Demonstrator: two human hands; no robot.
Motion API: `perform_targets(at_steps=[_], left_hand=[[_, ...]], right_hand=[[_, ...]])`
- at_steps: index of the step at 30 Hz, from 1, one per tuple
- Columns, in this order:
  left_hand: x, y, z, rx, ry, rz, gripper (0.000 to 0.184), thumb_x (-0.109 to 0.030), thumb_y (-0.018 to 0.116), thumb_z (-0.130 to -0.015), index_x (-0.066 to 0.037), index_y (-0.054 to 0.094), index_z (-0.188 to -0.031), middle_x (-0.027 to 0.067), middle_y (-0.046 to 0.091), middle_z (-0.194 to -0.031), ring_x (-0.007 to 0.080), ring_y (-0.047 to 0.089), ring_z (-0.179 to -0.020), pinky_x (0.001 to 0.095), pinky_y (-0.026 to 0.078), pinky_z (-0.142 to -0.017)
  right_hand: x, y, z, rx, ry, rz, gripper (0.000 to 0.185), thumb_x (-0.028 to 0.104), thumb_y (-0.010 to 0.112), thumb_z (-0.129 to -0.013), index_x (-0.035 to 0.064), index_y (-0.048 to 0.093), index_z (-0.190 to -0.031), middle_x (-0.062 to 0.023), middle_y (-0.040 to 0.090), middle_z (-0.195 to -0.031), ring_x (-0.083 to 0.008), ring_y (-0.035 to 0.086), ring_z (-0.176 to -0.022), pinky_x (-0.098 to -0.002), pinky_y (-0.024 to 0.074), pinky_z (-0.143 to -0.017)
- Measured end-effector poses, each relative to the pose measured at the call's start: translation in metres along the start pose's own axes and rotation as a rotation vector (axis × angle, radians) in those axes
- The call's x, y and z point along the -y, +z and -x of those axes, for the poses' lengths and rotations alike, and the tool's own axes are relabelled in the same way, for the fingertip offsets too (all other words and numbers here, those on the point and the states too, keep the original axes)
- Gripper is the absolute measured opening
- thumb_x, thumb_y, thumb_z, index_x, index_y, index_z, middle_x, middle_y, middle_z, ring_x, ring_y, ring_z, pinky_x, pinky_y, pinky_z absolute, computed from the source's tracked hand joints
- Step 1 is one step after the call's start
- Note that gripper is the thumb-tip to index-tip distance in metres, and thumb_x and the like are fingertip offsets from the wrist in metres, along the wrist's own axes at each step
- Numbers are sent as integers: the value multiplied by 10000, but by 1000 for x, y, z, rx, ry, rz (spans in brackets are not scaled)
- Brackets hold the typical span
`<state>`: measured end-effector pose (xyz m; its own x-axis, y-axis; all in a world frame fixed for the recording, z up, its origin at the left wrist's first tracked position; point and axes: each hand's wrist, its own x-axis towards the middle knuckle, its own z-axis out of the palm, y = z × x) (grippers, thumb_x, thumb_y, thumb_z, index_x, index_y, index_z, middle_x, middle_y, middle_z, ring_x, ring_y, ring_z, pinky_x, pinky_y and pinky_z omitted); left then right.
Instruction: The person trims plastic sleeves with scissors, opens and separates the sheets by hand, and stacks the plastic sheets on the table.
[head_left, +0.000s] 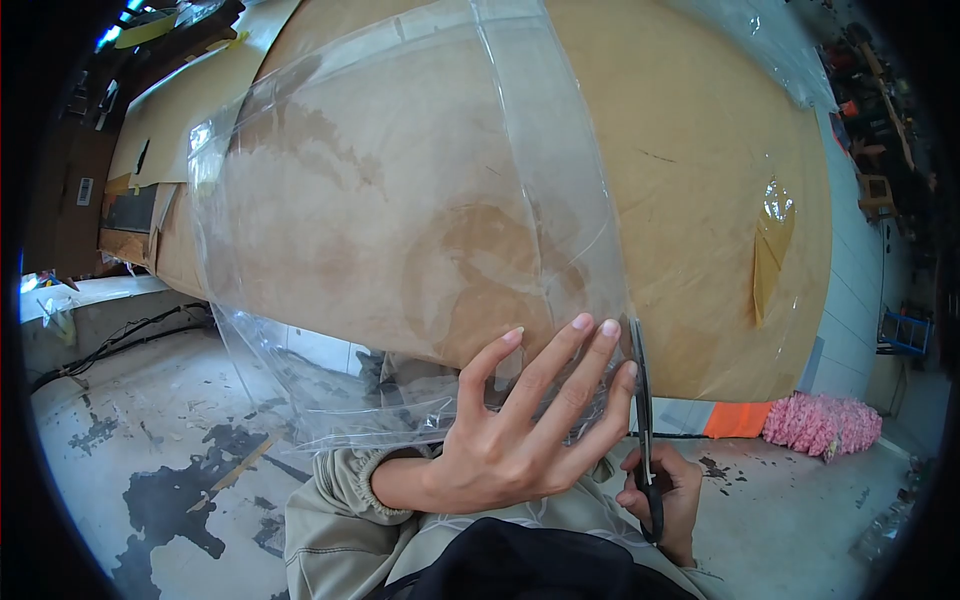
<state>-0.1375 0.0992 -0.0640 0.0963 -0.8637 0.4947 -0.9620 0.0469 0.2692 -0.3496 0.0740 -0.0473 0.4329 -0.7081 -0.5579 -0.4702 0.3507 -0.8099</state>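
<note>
A large sheet of clear plastic film [370, 180] lies over the brown board surface [700, 200], its near part hanging past the front edge. My left hand [525, 420] rests on the film near that edge, fingers spread, the fingertips close to the film's right border. In my right hand [675, 495] is a pair of scissors [645, 420], held by the handles with the blades pointing away from me. The blades run along the film's right border, just beside my left fingers. Whether they touch the film I cannot tell.
Brown tape [774, 250] is stuck on the board's right side. A pink fluffy object [822, 427] and an orange strip [737, 420] sit beyond the near right edge. More clear plastic [760, 45] lies at the far right. Black cables [110, 345] run at left, above a worn floor [180, 500].
</note>
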Motion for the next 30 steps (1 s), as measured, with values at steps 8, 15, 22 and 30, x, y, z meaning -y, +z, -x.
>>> perform_targets(at_steps=[8, 15, 22, 30], left_hand=[[2, 1, 1, -1, 23, 12, 197, -176, 660, -758, -210, 656, -952, 43, 673, -1077, 206, 634, -1003, 432, 369, -899], [3, -1, 3, 31, 13, 85, 270, -235, 637, -749, -192, 663, -1015, 63, 654, -1124, 226, 613, -1050, 446, 337, -926], [-1, -2, 8, 30, -3, 146, 269, -237, 633, -751, -194, 682, -1012, 50, 663, -1110, 213, 612, -1040, 435, 320, -937], [-2, -2, 7, 12, -28, 178, 263, -220, 641, -732, -207, 690, -991, 36, 666, -1110, 205, 613, -1028, 418, 316, -932]], right_hand=[[0, -7, 2, -5, 19, 86, 420, 245, 865, -639, 9, 616, -881, 5, 560, -622, -37, 541, -566, -190, 463, -501], [1, 5, 0, -37, -48, 46, 294, 129, 794, -709, -5, 605, -891, -18, 588, -652, -43, 558, -580, -195, 471, -518], [13, 13, -13, -76, -98, 91, 229, 77, 737, -730, -4, 610, -902, -27, 603, -678, -54, 568, -592, -203, 479, -520], [11, 14, -14, -80, -104, 105, 240, 76, 747, -729, 0, 608, -910, -30, 605, -671, -55, 575, -600, -204, 483, -524]])
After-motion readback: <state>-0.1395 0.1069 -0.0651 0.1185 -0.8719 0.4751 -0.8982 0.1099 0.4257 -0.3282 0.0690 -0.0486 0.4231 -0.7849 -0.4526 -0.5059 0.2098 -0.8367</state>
